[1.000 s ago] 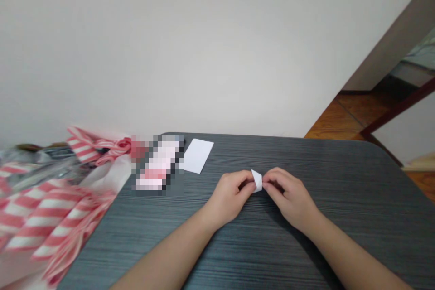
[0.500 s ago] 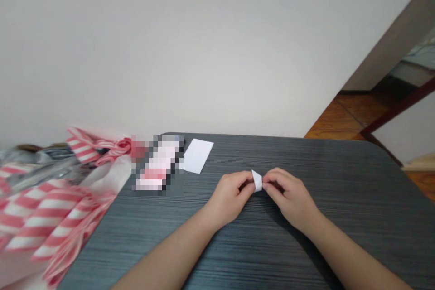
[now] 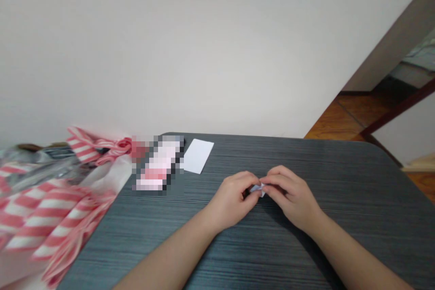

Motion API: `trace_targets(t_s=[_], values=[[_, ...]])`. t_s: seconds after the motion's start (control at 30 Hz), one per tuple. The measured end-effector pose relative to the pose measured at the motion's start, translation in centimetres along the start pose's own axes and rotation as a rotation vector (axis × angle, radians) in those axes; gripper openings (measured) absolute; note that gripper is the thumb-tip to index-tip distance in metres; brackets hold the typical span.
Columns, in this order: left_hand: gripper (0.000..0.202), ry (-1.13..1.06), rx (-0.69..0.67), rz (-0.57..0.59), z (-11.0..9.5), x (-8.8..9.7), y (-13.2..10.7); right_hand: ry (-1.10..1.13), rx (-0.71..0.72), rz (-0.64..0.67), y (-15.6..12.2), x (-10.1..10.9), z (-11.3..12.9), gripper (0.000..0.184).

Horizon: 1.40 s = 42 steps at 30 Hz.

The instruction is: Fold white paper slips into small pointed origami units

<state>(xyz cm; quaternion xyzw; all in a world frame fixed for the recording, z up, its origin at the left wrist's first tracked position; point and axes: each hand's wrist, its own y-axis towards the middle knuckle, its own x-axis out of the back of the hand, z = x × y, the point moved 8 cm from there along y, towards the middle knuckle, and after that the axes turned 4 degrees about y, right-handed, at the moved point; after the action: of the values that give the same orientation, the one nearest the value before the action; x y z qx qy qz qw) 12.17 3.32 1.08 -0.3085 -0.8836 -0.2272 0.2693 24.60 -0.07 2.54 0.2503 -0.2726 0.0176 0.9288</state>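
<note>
Where fingers (image 3: 252, 200) pinch it, the small folded paper (image 3: 257, 187) looks bluish white.

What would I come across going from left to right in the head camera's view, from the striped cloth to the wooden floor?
Red-and-white striped cloth → pixelated object → flat white card → left hand → small white paper → right hand → wooden floor.

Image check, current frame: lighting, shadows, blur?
Head view: soft light, wall brightest near its middle; head view: dark shadow on the table along the right forearm; head view: paper lacks clear detail; head view: mosaic blocks hide detail beside the card.
</note>
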Motion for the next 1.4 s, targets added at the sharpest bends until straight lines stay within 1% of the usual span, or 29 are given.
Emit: trace_targets(t_s=[0.07,0.23,0.33,0.47,0.57,0.83,1.03,1.2,1.27,1.3,1.37,1.4], values=[[0.011,-0.020,0.010,-0.023,0.1,0.3,0.1,-0.017,0.000,-0.002,0.1,0.1,0.0,0.012],[0.013,-0.085,0.090,-0.112,0.9,1.0,0.1,-0.055,-0.041,-0.017,0.3,0.9,-0.7,0.011],[0.014,-0.097,0.093,-0.145,1.2,1.1,0.1,-0.089,-0.035,-0.004,0.3,1.1,-0.9,0.012],[0.015,-0.076,0.052,-0.140,0.8,1.1,0.1,-0.134,0.027,0.021,0.3,1.2,-0.7,0.017],[0.015,-0.059,0.040,-0.135,0.5,1.1,0.1,-0.158,0.049,0.042,0.3,1.1,-0.5,0.016],[0.016,-0.026,0.069,-0.156,0.6,1.2,0.2,-0.180,0.080,0.084,0.2,0.6,0.0,0.014],[0.016,-0.022,0.075,-0.156,0.8,1.2,0.1,-0.206,0.090,0.057,0.2,0.9,-0.1,0.016],[0.015,-0.043,0.078,-0.156,1.0,1.1,0.2,-0.207,0.104,0.099,0.2,0.5,0.2,0.016],[0.015,-0.082,0.115,-0.187,1.4,1.0,0.1,-0.221,0.093,0.093,0.2,0.8,0.0,0.016],[0.019,-0.111,0.144,-0.221,1.8,1.1,0.1,-0.231,0.078,0.082,0.3,1.2,-0.3,0.015],[0.027,-0.169,0.194,-0.272,2.5,1.2,0.0,-0.257,0.024,0.033,0.6,2.5,-1.3,0.014],[0.028,-0.177,0.215,-0.276,2.7,1.1,-0.1,-0.272,-0.014,-0.022,0.7,3.5,-2.0,0.014]])
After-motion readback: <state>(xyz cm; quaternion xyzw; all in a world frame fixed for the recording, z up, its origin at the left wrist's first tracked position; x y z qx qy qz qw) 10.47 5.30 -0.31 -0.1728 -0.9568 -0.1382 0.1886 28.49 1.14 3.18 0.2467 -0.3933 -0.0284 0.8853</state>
